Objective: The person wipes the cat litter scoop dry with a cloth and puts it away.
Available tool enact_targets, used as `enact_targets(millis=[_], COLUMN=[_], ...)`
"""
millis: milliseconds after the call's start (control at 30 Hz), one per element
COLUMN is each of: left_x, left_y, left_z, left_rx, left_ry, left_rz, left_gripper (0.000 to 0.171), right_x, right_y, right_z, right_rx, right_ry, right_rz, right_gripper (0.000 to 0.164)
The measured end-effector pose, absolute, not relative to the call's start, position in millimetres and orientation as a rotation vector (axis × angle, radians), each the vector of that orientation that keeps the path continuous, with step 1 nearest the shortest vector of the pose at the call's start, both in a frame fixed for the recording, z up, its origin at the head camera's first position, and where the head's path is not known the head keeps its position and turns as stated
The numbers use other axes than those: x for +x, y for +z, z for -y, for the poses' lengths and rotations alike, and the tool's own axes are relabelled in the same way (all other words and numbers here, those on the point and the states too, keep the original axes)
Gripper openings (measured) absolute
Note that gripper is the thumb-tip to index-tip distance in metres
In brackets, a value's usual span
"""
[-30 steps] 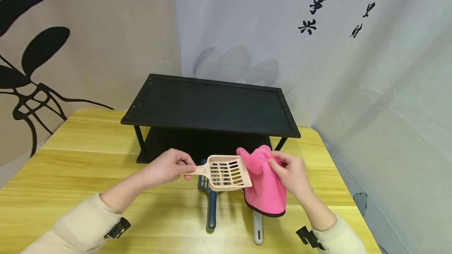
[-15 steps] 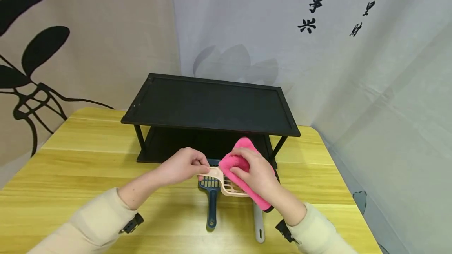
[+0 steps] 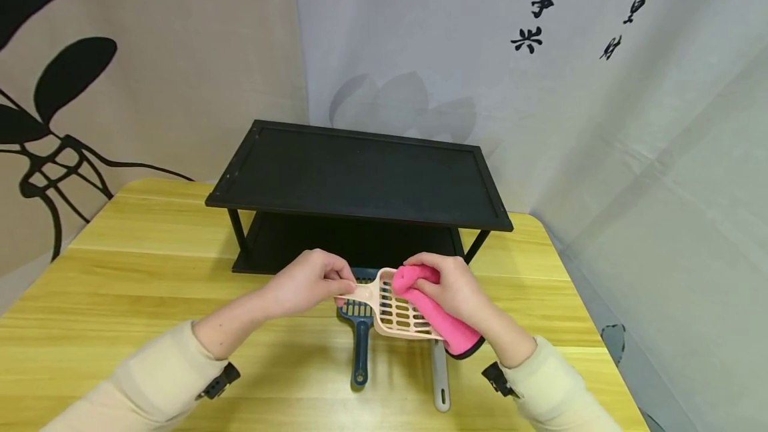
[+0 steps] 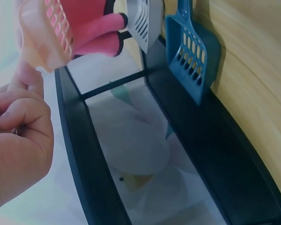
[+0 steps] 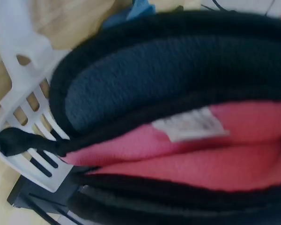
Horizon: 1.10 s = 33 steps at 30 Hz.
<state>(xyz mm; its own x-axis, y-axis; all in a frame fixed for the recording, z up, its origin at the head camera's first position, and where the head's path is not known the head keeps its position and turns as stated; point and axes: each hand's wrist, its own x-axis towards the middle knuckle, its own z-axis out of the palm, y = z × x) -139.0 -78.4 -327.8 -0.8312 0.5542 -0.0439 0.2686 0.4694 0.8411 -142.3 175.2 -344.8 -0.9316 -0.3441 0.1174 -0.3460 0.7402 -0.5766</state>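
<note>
Cloth-hung corner, probable wiping step

Pale fabric backdrop behind, wood-grain counter in front. Black two-tier stand sits toward the counter's back edge; near edge out of frame.

Hands: left hand pinches the handle of a beige scoop between thumb and finger, other fingers folded in. Right hand grips a bunched pink mitt, thumb and fingers on a fold; underside of the grip not visible.

Position: beige scoop held above the counter, in front of the stand, nearer the counter's right edge than its left, pan end pointing right. Mitt overlaps the pan's far rim and right end, apparently touching; pressure cannot be judged.

Step (judged): wiping the pan. Next move probably calls for a steady left pinch while the right hand draws the mitt across the bare slots.

Appearance: scoop smooth, plastic-looking; shallow pan, raised rim, rows of elongated slots; no dirt discernible. Mitt plush, bright pink, dark-bound at the cuff. Right wrist view: cuff gaping, white label inside.

Also present: blue scoop and, right of it, grey slotted scoop, handles toward the near edge.
</note>
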Motion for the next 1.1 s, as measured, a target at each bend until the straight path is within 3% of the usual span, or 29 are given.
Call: enact_targets(millis=[233,400,633,833,1100], left_x=[-139.9,-142.7,-149.9,-152.2,-151.3], left_y=[-329.0,-335.6,-350.3,-356.0,-356.5], left_z=[83.1,90.2,110.0,114.8,98.0], left_rx=[0.678,0.567,0.333,0.300,0.227], left_ry=[1.341,1.349,1.359,1.326,1.278], left_rz=[-2.357,-2.300,-2.199,-2.237,-2.266], left_gripper=[0.011,0.012,0.029,0.027,0.028], right_x=[-146.3,-149.3,-148.3,-139.2,-126.6], right_y=[-341.3,-340.2,-337.7,-336.3,-351.8], right_z=[-194.7,-206.8,-220.1,-205.8,-164.9], right_rx=[0.583,0.383,0.166,0.292,0.601], right_ry=[1.151,1.276,1.485,1.402,0.859], right_rz=[2.902,2.814,2.615,2.490,2.471], right_gripper=[0.023,0.024,0.028,0.025,0.030])
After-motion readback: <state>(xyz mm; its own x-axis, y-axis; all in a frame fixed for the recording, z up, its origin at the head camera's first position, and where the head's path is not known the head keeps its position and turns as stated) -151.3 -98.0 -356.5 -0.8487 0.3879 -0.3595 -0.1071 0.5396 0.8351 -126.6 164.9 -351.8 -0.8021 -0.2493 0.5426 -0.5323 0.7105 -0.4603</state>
